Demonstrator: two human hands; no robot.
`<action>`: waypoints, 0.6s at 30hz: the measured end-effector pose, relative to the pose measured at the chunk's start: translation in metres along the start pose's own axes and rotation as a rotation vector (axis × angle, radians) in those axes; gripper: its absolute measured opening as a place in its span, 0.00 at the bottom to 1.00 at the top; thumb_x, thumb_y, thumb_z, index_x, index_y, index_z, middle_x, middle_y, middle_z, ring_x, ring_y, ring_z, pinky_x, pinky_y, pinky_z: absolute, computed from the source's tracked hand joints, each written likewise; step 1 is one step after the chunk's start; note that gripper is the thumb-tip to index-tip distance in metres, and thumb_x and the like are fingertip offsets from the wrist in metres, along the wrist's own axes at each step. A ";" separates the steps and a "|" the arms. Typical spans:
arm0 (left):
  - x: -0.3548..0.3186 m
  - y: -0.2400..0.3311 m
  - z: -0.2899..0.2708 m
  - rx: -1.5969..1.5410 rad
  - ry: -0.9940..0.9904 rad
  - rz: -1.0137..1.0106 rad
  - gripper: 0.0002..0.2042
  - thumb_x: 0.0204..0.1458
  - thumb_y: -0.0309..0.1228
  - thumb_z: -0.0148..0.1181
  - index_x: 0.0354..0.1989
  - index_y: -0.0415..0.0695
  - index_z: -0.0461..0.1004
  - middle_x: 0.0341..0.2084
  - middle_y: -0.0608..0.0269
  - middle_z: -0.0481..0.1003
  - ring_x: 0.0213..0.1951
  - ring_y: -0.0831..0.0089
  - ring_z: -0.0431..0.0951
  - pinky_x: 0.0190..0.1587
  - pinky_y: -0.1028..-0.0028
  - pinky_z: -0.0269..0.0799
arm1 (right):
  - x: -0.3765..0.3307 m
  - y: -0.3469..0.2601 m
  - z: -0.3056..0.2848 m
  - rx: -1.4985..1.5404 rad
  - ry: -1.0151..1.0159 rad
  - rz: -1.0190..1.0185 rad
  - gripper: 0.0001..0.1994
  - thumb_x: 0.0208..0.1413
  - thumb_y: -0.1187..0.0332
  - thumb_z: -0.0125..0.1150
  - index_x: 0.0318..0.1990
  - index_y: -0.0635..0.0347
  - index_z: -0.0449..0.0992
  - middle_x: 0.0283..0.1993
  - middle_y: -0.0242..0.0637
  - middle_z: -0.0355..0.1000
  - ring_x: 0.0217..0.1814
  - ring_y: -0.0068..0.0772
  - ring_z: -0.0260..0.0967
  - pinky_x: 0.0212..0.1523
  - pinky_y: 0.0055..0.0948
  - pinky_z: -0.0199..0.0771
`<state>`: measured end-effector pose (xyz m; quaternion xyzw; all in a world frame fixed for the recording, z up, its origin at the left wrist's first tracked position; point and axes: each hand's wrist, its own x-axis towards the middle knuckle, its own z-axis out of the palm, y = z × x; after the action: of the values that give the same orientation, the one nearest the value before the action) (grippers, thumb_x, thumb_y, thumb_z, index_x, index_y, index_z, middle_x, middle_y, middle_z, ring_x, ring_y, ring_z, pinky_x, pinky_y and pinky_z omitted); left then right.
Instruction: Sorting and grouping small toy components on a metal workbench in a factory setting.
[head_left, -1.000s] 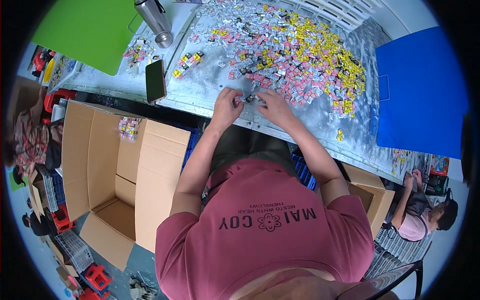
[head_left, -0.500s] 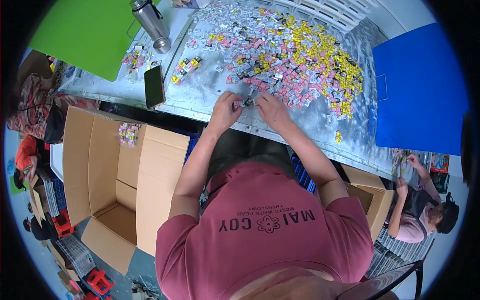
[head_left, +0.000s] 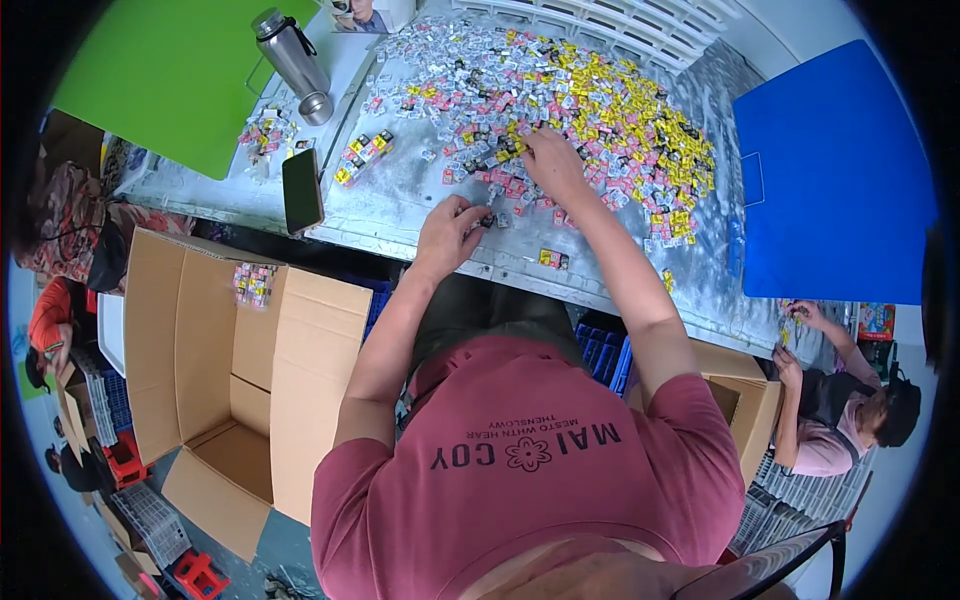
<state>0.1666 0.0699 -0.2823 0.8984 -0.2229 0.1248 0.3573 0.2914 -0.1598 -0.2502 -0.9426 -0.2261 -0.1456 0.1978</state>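
A wide pile of small plastic-looking pieces (head_left: 600, 120), in yellow, pink, white and black, spreads over the worktable (head_left: 390, 220). Near the front edge my left hand (head_left: 447, 240) is closed, thumb and fingers pinching a small dark piece (head_left: 487, 219). Beside it a pale piece (head_left: 502, 220) lies on the table. My right hand (head_left: 556, 166) reaches farther out, into the pile's near side, its fingertips together at a small yellow piece (head_left: 519, 146). Between my right forearm and the table edge lies a short yellow, pink and black row of pieces (head_left: 553, 259).
Left of the pile are a block of joined pieces (head_left: 364, 157), a phone (head_left: 302, 190) and a steel bottle (head_left: 295, 62). A blue board (head_left: 835, 180) stands right, a green one (head_left: 165, 80) left. An open carton (head_left: 205, 350) sits below left. A co-worker (head_left: 840, 420) works at right.
My right hand has moved away from my left, forward into the pile. My left hand stays near the edge. The short row by the edge has come into view from under my right arm.
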 end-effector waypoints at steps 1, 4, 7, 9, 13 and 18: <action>0.000 0.001 0.000 0.009 -0.008 -0.008 0.18 0.49 0.27 0.68 0.50 0.50 0.81 0.39 0.58 0.72 0.38 0.59 0.76 0.39 0.63 0.75 | 0.004 0.000 0.004 0.003 0.000 -0.003 0.10 0.54 0.68 0.63 0.41 0.59 0.82 0.39 0.45 0.75 0.45 0.49 0.75 0.46 0.45 0.76; 0.000 0.003 -0.001 0.023 -0.033 -0.019 0.18 0.49 0.28 0.68 0.51 0.50 0.80 0.40 0.58 0.72 0.39 0.59 0.76 0.40 0.63 0.75 | 0.014 0.003 0.014 -0.034 -0.038 0.046 0.11 0.52 0.67 0.63 0.42 0.59 0.82 0.40 0.45 0.74 0.45 0.50 0.75 0.47 0.45 0.76; 0.002 0.004 -0.002 0.044 -0.049 -0.001 0.17 0.49 0.29 0.68 0.50 0.50 0.80 0.40 0.58 0.72 0.39 0.58 0.76 0.40 0.62 0.75 | 0.018 0.007 0.017 -0.080 -0.090 0.074 0.13 0.51 0.66 0.64 0.44 0.58 0.82 0.42 0.44 0.74 0.44 0.49 0.75 0.47 0.45 0.77; 0.001 0.004 -0.001 0.062 -0.048 0.011 0.16 0.49 0.30 0.68 0.49 0.50 0.80 0.40 0.58 0.72 0.39 0.57 0.76 0.41 0.62 0.75 | 0.021 0.003 0.013 -0.091 -0.114 0.034 0.16 0.50 0.65 0.64 0.47 0.55 0.82 0.44 0.43 0.75 0.48 0.48 0.75 0.50 0.45 0.75; 0.002 0.003 -0.001 0.027 -0.007 -0.016 0.15 0.49 0.31 0.69 0.46 0.47 0.80 0.39 0.57 0.73 0.38 0.57 0.77 0.41 0.61 0.74 | 0.023 0.001 0.013 -0.143 -0.180 0.008 0.20 0.50 0.65 0.63 0.53 0.50 0.81 0.51 0.39 0.75 0.59 0.44 0.71 0.60 0.47 0.68; -0.003 0.001 -0.001 -0.011 0.005 -0.059 0.13 0.49 0.30 0.70 0.43 0.43 0.80 0.37 0.57 0.73 0.36 0.57 0.77 0.39 0.62 0.75 | 0.027 0.000 0.009 -0.131 -0.236 -0.013 0.19 0.51 0.65 0.63 0.54 0.46 0.81 0.51 0.38 0.75 0.59 0.43 0.71 0.62 0.46 0.64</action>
<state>0.1634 0.0710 -0.2822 0.9023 -0.1961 0.1152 0.3662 0.3166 -0.1456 -0.2485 -0.9626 -0.2441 -0.0496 0.1070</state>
